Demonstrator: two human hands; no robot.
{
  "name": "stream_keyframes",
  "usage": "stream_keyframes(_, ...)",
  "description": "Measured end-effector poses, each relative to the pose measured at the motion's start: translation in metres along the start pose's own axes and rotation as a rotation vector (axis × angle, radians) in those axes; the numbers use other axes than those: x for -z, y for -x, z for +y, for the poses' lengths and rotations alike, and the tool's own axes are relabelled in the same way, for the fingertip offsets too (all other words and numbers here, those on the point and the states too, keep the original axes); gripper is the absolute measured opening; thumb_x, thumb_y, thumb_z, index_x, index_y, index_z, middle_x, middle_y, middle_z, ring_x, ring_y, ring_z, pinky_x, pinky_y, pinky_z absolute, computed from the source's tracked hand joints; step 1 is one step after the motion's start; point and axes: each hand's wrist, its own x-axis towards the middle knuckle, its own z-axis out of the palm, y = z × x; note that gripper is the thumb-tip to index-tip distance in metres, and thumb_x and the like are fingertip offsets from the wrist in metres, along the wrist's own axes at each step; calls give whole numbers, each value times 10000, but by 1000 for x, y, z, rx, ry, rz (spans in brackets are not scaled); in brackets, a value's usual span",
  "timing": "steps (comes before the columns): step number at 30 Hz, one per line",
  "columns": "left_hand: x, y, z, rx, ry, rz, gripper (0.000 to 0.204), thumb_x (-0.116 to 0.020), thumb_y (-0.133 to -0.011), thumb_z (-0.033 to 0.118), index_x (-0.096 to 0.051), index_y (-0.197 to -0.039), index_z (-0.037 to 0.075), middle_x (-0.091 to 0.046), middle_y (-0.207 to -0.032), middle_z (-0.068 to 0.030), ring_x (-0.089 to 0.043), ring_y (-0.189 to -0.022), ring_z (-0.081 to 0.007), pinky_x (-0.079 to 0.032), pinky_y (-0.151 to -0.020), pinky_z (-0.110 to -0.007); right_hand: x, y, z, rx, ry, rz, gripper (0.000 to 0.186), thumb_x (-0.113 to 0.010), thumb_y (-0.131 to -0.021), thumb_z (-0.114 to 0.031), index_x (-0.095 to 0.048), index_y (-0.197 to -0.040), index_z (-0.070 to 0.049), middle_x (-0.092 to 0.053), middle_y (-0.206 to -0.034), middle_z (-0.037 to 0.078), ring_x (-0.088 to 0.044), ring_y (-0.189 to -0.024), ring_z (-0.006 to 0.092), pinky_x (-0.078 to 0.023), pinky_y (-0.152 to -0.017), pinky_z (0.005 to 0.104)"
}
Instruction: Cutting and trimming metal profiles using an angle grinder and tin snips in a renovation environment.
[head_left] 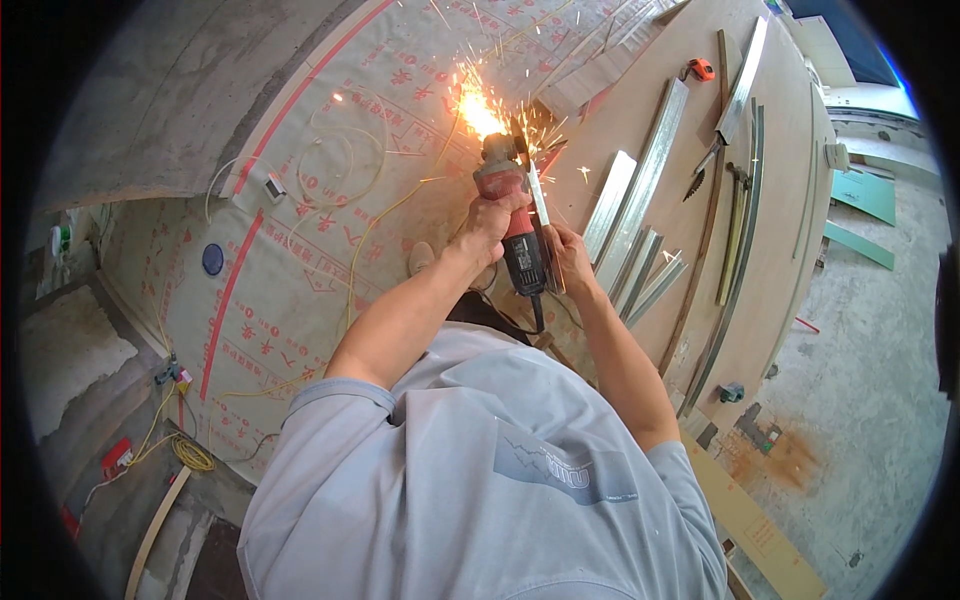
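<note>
The left hand's (488, 224) fingers clamp the angle grinder (521, 252), its long axis roughly twelve-to-six, while the right hand's (571, 262) fingers grip the metal strip (537, 195) alongside at three o'clock.

Red-printed sheeting (275, 322) and grey, possibly concrete floor (860, 340)

Pale blue-grey shirt (440, 480), short sleeves (340, 400), darker printed panel (520, 462)

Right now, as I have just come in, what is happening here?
The person's left hand grips a red-and-black angle grinder, and sparks fly from its far end. The right hand holds a narrow metal strip beside it. To the right, loose metal profiles and an orange tape measure lie on a wooden panel.
</note>
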Motion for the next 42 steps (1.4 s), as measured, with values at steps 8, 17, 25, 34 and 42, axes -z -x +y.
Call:
stream_keyframes(8, 5, -5, -7, -3, 23, -22, 283, -786, -810, 98, -630, -1041, 48, -695, -936, -74, -699, -819, -213, -596, -786, -378, -5, -5, 11, 82, -113, 52, 324, -528, -1075, -265, -679, -1133, 15, -639, -828, -18, -525, -734, 74, -444, -664, 252)
stream_keyframes(17, 19, 13, 31, 69, 50, -129, 342, -801, -819, 165, -615, -1087, 59, -725, -987, -116, -723, -869, -232, -612, -765, -404, 0, 17, -6, 358, 623, 271, 519, -580, -980, -57, -474, -1488, -76, -603, -1176, 184, -607, -1012, 301, -494, -899, 393)
stream_keyframes(25, 30, 0, 31, 115, 28, -169, 403, -813, -808, 191, -593, -1126, 76, -723, -1030, -129, -726, -904, -259, -620, -780, -425, -13, 18, -14, 279, 909, 366, 684, -704, -825, -76, -475, -1469, -93, -546, -1224, 227, -571, -1112, 371, -498, -950, 444)
stream_keyframes(34, 33, -13, 23, 220, 68, -250, 434, -814, -792, 164, -571, -1127, 34, -705, -977, -145, -732, -853, -282, -637, -782, -458, -14, 25, -36, 145, 379, 5, 647, -682, -828, -23, -477, -1437, 53, -729, -1102, 212, -735, -986, 333, -568, -882, 383)
stream_keyframes(42, 32, -14, 26, 225, 10, -278, 365, -810, -792, 161, -604, -1070, 44, -692, -918, -111, -725, -818, -257, -634, -766, -446, -19, 19, -22, 139, 462, 72, 674, -703, -856, -65, -466, -1485, -15, -727, -1116, 211, -733, -957, 291, -563, -871, 354)
